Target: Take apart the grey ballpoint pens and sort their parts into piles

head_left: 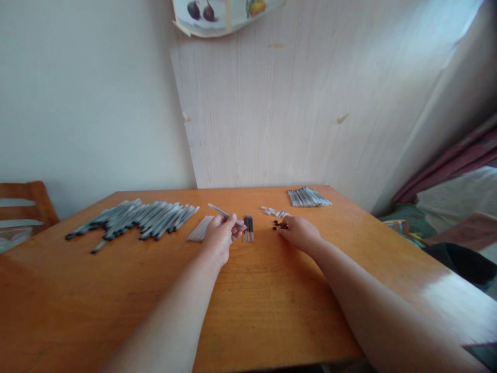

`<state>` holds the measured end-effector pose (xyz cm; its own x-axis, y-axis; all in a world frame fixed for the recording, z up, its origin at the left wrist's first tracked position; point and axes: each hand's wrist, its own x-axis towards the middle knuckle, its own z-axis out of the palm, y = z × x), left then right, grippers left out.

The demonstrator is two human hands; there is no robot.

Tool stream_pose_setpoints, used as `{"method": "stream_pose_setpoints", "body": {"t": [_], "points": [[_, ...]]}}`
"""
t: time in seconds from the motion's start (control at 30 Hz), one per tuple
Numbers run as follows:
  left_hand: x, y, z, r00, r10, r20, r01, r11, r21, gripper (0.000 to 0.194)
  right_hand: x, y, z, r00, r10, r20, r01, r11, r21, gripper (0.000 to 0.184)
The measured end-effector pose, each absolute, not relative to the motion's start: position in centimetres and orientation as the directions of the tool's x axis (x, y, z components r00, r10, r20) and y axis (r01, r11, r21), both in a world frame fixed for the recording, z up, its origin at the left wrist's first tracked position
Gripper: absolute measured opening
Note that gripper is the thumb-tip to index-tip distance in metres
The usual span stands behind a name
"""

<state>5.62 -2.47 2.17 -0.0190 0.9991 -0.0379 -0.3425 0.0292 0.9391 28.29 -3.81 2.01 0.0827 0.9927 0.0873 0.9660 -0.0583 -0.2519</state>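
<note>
My left hand [223, 235] is closed round a pen [219, 210] without a cap, its clear barrel slanting up and to the left. Just beyond that hand lies a row of clear pen barrels [200, 229], partly covered by it. To its right, several dark-filled refills [248, 228] lie side by side. My right hand [301, 232] rests low on the table with fingertips pinched at a few small black plugs [275, 226]; whether one is between them is hidden. White translucent caps [271, 210] lie just behind the plugs.
On the left of the wooden table [248, 305] spreads a big pile of black-tipped pens [128, 220]. A neat bundle of pens [309, 197] lies at the back right. Behind the table stands a wall panel [264, 119]; a wooden chair [34, 199] is at the left.
</note>
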Motion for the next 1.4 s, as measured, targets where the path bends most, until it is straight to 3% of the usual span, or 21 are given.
{"method": "stream_pose_setpoints", "body": {"t": [0.3,0.53,0.8,1.17,1.4], "points": [[5.6,-2.4,1.8,-0.006,1.000,-0.030,-0.332,0.026,0.943,0.020,28.1,-4.0,2.2,0.087,0.980,0.179,0.950,-0.028,-0.310,0.023],[6.1,-2.8,1.8,0.026,0.998,-0.050,-0.306,0.056,0.950,0.021,25.1,-5.4,2.2,-0.139,0.923,0.359,0.818,0.312,-0.484,0.022],[6.7,-3.4,1.7,0.105,0.993,-0.057,-0.322,0.088,0.943,0.021,23.0,-6.3,1.2,-0.178,0.912,0.370,0.715,0.378,-0.588,0.023],[7.0,-3.5,1.4,0.140,0.989,-0.052,-0.304,0.093,0.948,0.022,22.6,-6.5,1.5,-0.162,0.904,0.395,0.753,0.372,-0.543,0.017],[5.1,-2.1,2.2,-0.011,0.999,-0.041,-0.334,0.035,0.942,0.020,22.8,-6.9,2.2,-0.186,0.914,0.359,0.809,0.350,-0.473,0.016]]}}
